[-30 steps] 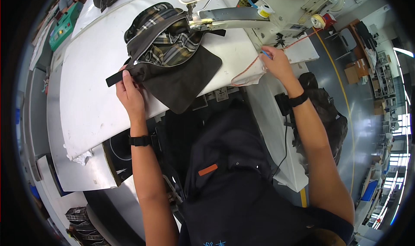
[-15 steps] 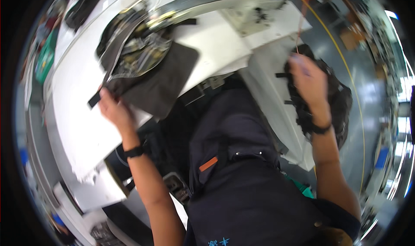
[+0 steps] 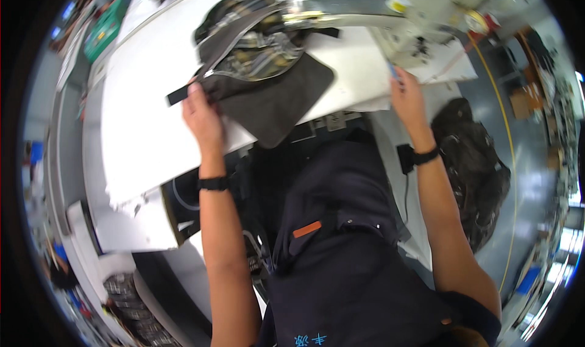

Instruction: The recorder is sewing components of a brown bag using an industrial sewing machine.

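A dark brown fabric bag piece (image 3: pixel 268 103) with plaid lining (image 3: pixel 259 57) and a pale-edged zipper lies on the white sewing table, its dark flap hanging over the near edge. At its left side, beside a black strap end (image 3: pixel 178 95), my left hand (image 3: pixel 204 118) pinches the fabric edge. Some of the lining sits under or beside the sewing machine's head end; the exact contact is hidden. Over the table's right part, my right hand (image 3: pixel 408 97) is closed on a small blue object (image 3: pixel 393 71). Its kind is too small to make out.
The white sewing machine (image 3: pixel 420 18) spans the far side of the table (image 3: pixel 140 140). On the right hang or lie dark bags (image 3: pixel 469 170). A reddish cord (image 3: pixel 454 63) runs near the machine's right. Far left stands a green crate (image 3: pixel 106 27).
My right hand has moved left from above the dark bags to the table's right part. The view has shifted, and my left hand still grips the bag piece's edge.
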A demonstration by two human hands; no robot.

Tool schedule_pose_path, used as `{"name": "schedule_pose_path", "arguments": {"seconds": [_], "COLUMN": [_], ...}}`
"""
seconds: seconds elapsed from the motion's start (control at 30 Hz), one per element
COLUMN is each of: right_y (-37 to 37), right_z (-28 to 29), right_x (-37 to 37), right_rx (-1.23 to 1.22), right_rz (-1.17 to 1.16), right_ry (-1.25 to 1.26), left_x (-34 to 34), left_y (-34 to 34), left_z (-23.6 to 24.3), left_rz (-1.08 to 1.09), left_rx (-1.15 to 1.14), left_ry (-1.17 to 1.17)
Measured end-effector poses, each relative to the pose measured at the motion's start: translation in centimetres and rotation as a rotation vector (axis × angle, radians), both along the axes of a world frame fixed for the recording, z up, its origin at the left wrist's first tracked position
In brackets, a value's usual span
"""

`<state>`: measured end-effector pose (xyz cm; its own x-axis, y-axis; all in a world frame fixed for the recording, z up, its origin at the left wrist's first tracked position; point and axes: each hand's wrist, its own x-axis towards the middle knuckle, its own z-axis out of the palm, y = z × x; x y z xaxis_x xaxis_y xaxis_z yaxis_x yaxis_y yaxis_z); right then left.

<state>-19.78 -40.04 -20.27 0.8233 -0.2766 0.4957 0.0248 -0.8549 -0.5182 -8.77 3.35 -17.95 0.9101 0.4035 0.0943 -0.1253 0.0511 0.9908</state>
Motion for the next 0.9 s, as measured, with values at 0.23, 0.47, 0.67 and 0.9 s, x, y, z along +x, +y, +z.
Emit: {"name": "schedule_pose_path", "arguments": {"seconds": [0.23, 0.47, 0.67, 0.9], "right_y": [4.9, 12.6, 20.3, 23.1], "right_z": [3.8, 9.2, 15.2, 16.8], "right_x": [-2.5, -2.4, 0.7, -3.8], "right_rx": [-0.115, 0.063, 0.038, 0.321], "right_rz": [0.127, 0.324, 0.609, 0.752], "right_ry": [0.011, -0.083, -0.32, -0.116], "left_x": [0.1, -3.2, -8.6, -12.0], "left_y": [1.5, 4.4, 4.9, 3.0], "left_z": [3.3, 12.7, 22.4, 24.2], "left_rz": [-0.103, 0.045, -0.073, -0.338], "left_rx": [0.188, 0.547, 0.721, 0.154], "left_ry": [-0.123, -0.532, -0.717, -0.207]}}
